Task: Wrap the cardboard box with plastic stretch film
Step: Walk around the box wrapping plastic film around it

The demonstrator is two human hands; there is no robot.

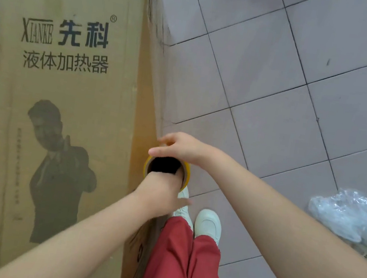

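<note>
A tall cardboard box (65,97) stands on the tiled floor (304,85), its right side filmed over. The stretch film roll (185,175) is held upright against that right edge. The left hand (160,192) has its fingers pushed down inside the roll's core, hidden from sight. The right hand (183,148) rests on the roll's top rim, fingers together and curved. Crumpled plastic (347,215) lies well apart.
</note>
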